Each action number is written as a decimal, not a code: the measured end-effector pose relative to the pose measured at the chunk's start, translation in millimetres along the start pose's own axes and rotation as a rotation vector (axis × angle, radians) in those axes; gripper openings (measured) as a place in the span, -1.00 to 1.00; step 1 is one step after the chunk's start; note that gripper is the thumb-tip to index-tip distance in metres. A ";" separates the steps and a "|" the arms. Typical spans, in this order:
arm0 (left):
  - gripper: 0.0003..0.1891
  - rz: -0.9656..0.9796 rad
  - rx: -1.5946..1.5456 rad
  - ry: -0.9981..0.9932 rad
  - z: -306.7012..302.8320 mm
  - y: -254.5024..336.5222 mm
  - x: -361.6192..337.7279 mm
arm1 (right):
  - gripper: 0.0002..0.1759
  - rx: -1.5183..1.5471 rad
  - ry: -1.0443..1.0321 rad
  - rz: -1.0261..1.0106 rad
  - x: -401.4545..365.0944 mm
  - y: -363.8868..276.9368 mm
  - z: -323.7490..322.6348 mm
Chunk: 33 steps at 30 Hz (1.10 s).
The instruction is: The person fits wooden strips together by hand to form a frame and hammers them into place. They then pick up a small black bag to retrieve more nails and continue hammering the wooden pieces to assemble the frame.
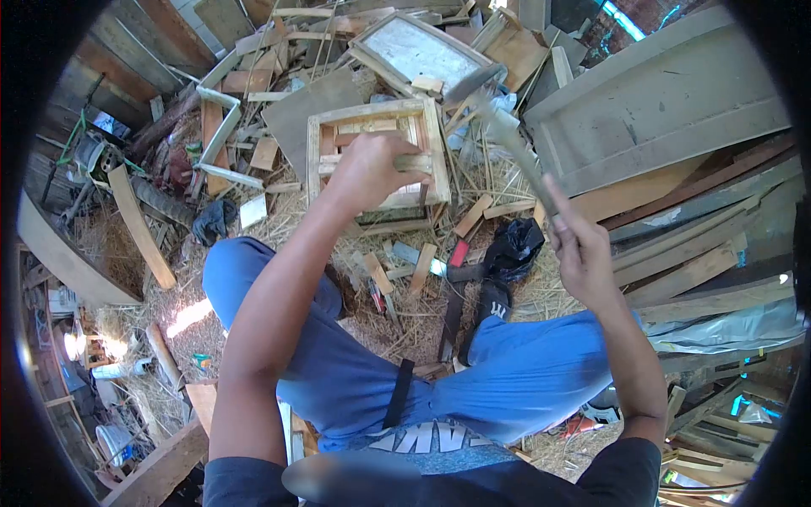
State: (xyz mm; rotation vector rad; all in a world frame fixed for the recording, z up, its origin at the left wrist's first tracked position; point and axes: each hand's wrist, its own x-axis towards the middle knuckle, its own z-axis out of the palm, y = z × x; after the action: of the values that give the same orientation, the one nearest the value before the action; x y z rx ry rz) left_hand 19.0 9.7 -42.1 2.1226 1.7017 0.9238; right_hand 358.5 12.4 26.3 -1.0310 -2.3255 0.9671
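A square wooden frame (314, 160) with slats inside it stands in front of me on the straw. My left hand (372, 171) is over its middle, fingers and thumb closed round a pale wooden slat (415, 162); the palm side is hidden. To the right, my right hand (581, 258) grips the handle of a hammer (525, 156), index finger stretched along it. The hammer is raised, slightly blurred, with its head up and to the right of the frame.
Scrap wood and straw cover the ground. A framed panel (414, 52) lies beyond the wooden frame, and a large grey board (659, 106) leans at the right. Near my feet lie a handsaw (453, 317), a black plastic bag (514, 249) and small wood offcuts (423, 269).
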 end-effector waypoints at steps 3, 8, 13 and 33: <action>-0.54 -0.068 0.029 -0.031 -4.4 7.6 -0.6 | -0.34 -0.027 0.019 -0.093 2.0 8.7 8.3; -0.55 -0.022 0.026 -0.006 1.7 -2.5 1.7 | -0.20 -0.089 -0.047 -0.113 2.5 1.2 -1.8; -0.54 -0.136 0.026 -0.092 -7.8 9.8 2.1 | -0.28 -0.168 -0.114 -0.124 4.4 2.3 2.7; -0.52 -0.024 0.031 0.010 -0.7 1.5 -0.4 | -0.27 -0.103 0.018 -0.126 -0.5 -1.1 2.3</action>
State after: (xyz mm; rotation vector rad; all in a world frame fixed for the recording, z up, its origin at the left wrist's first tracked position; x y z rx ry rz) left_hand 19.7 8.9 -40.8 2.1155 1.7540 0.9085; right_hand 356.9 10.6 25.5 -0.9151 -2.4150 0.7944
